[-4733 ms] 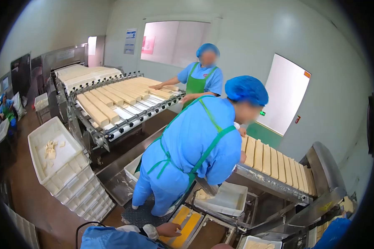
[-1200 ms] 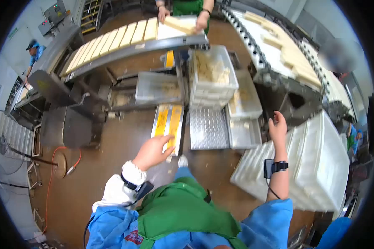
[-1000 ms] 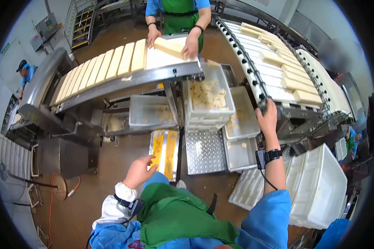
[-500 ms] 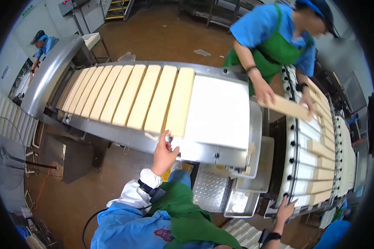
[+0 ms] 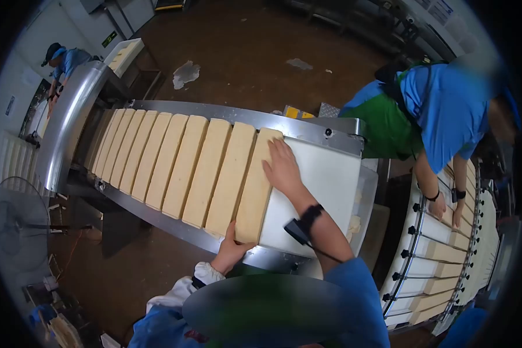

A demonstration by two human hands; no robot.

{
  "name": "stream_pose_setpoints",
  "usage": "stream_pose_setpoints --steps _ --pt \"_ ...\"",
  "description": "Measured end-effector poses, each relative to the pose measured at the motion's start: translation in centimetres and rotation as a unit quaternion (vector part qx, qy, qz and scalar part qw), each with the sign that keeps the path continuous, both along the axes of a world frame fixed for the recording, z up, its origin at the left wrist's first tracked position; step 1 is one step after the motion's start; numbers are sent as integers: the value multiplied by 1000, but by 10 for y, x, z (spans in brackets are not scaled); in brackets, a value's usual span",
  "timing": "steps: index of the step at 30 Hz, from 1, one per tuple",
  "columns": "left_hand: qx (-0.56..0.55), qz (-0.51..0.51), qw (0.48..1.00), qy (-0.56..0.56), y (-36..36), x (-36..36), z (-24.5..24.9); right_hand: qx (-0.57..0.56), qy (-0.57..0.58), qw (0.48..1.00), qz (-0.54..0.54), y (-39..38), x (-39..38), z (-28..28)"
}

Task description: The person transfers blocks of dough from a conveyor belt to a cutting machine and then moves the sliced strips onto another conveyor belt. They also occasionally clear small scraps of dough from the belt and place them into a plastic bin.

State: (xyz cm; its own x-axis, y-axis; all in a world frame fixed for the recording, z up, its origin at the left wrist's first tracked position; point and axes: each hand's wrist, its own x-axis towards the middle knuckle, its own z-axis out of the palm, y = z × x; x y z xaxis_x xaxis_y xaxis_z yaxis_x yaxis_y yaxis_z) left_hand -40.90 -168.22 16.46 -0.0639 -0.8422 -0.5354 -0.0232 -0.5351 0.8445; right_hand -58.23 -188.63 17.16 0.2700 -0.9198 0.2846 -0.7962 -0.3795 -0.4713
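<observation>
Long pale yellow slabs lie side by side across a white conveyor belt (image 5: 319, 180). The rightmost slab (image 5: 254, 191) is the one I am touching. My left hand (image 5: 233, 246) grips its near end at the belt's front edge. My right hand (image 5: 281, 168) lies flat on its far end, fingers spread, with a black wrist strap behind it. The neighbouring slab (image 5: 225, 177) lies close against the one I am touching.
A co-worker in blue with a green apron (image 5: 429, 122) leans over a roller conveyor (image 5: 446, 255) at the right, both hands on slabs there. Another person (image 5: 64, 61) stands far left by the steel chute (image 5: 69, 124). A fan (image 5: 11, 223) stands at lower left.
My right hand came up from low beside the roller conveyor onto the slab's far end. My left hand closed on its near end. The co-worker moved right and bent over the roller conveyor.
</observation>
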Motion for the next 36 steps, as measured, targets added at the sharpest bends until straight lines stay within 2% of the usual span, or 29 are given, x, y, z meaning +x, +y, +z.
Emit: stream_pose_setpoints --steps 2,5,10,11,13,15,17,20,23,24,27,29,31,34,36 --pt "51 11 999 13 -4 -1 11 -8 42 999 -5 -28 15 -26" --pt "101 51 991 75 -5 -6 20 9 94 995 -23 -32 24 -50" --pt "62 78 994 48 5 -12 2 10 111 993 -43 -28 28 -41" --pt "52 80 995 36 3 -15 1 46 131 989 -41 -34 29 -28" --pt "100 66 992 43 -5 -16 12 114 174 977 -55 -50 33 3" --pt "114 67 988 74 -16 -23 18 121 176 971 -109 -65 36 -2" --pt "138 17 990 13 -23 -23 26 116 209 962 -131 -59 31 2" --pt "-8 20 999 -45 -11 -27 -18 165 188 949 -194 -39 -18 19" --pt "-146 -169 964 -147 -28 -28 -4 189 168 924 -286 5 -93 44" --pt "-209 -188 936 -214 -33 -33 17 201 163 915 -308 20 -116 43" --pt "-260 -225 892 -291 -39 -40 22 331 70 902 -268 63 -161 33" --pt "-221 -237 889 -324 -44 -46 28 279 61 948 -139 86 -173 39" --pt "-173 -229 883 -372 -48 -60 33 243 178 946 -116 111 -166 60" --pt "-212 -222 900 -309 -54 -70 11 98 125 956 -247 132 -173 10" --pt "-260 -235 882 -315 -54 -118 34 89 75 949 -292 160 -214 47"
